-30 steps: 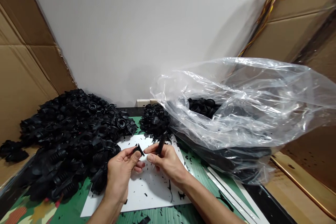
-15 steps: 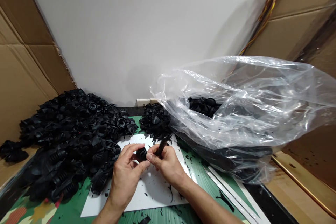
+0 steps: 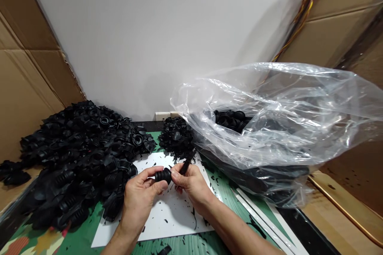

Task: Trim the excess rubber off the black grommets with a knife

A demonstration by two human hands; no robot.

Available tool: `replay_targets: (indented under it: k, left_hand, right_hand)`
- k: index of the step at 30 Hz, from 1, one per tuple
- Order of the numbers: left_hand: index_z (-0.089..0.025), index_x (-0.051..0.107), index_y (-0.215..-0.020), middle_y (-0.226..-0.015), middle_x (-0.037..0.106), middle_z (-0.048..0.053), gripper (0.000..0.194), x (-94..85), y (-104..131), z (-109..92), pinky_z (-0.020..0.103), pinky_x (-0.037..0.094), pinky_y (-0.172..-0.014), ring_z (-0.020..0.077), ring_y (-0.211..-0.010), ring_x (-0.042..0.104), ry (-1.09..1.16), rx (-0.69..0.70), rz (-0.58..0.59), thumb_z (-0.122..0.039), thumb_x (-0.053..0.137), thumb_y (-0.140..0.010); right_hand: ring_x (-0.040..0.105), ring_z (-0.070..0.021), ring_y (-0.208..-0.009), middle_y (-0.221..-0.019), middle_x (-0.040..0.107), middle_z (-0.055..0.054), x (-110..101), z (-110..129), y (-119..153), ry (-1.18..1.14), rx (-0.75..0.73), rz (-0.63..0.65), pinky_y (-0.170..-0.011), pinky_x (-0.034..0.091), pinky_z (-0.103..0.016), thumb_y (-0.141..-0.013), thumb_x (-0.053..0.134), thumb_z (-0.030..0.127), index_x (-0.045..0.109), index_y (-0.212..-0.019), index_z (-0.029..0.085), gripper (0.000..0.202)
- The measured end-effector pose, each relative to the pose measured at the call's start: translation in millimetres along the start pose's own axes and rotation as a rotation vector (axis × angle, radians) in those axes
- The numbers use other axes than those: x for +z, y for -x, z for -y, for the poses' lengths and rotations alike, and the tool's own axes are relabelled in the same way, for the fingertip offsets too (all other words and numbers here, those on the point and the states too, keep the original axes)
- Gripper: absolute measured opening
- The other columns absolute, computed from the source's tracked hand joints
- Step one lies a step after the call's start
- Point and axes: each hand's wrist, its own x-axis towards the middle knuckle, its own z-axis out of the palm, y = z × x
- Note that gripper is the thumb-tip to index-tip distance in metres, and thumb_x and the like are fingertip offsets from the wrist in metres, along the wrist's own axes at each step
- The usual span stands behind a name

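So the left hand [image 3: 140, 195] has a black ribbed part [image 3: 162, 175] pinched between thumb and fingers, up over the white sheet [image 3: 170, 217]. Right hand [image 3: 193, 185] has thumb and fingertips pressed together at the part's right end, looks like touching it, and there's a dark stick [image 3: 187, 161] gripped in that same hand, slanting up and right.

What's changed: a second ago the part had its wide rim facing right with the right fingertips just beside it. Now it's turned, ribs lying sideways, and the right fingers are up against it. I'd read that as both hands working on the part together.

Pose-wise, forearms come in from the bottom and the hands meet about mid-frame, palms roughly facing each other.

Around that: scraps on the sheet, big pile [image 3: 86, 147] to the left, small pile [image 3: 176, 135] behind, clear bag [image 3: 269, 147] on the right.
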Motion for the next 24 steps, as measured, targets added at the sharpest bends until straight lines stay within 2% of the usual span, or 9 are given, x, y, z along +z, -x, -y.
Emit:
replay_targets:
  k: [9,17,20,24]
  left_hand:
    - [-0.012,0.072,-0.079,-0.042,0.061,-0.002,0.033,-1.4,0,7,0.020,0.040,-0.042,0.0099,-0.041,0.051,-0.055,0.064,-0.029,-0.026,0.078,-0.050]
    - [-0.013,0.071,-0.073,-0.041,0.059,-0.003,0.030,-2.1,1,7,0.020,0.038,-0.041,0.0101,-0.039,0.050,-0.079,0.070,-0.059,-0.028,0.078,-0.048]
    - [-0.012,0.071,-0.074,-0.040,0.058,-0.003,0.032,-2.7,0,6,0.020,0.036,-0.039,0.0095,-0.038,0.048,-0.089,0.078,-0.068,-0.029,0.077,-0.048]
    - [-0.012,0.072,-0.075,-0.041,0.058,-0.003,0.034,-3.6,0,8,0.020,0.037,-0.039,0.0104,-0.039,0.050,-0.096,0.063,-0.083,-0.031,0.077,-0.047]
  right_hand:
    - [0.035,-0.0058,-0.038,-0.044,0.043,0.006,1,0,-1,0.009,0.015,-0.018,-0.037,0.027,-0.020,-0.051,0.080,0.047,0.053,-0.055,0.015,0.041]
    - [0.037,-0.0060,-0.037,-0.047,0.042,0.006,4,1,0,-0.025,0.030,0.037,-0.035,0.032,-0.020,-0.052,0.080,0.051,0.054,-0.054,0.015,0.044]
    - [0.041,-0.0072,-0.043,-0.055,0.048,0.003,-1,5,-2,-0.040,-0.058,-0.012,-0.037,0.037,-0.021,-0.057,0.078,0.053,0.059,-0.059,0.014,0.043]
    - [0.047,-0.0092,-0.045,-0.056,0.049,0.003,-10,15,0,0.003,-0.250,-0.088,-0.045,0.043,-0.024,-0.069,0.068,0.057,0.069,-0.079,0.014,0.044]
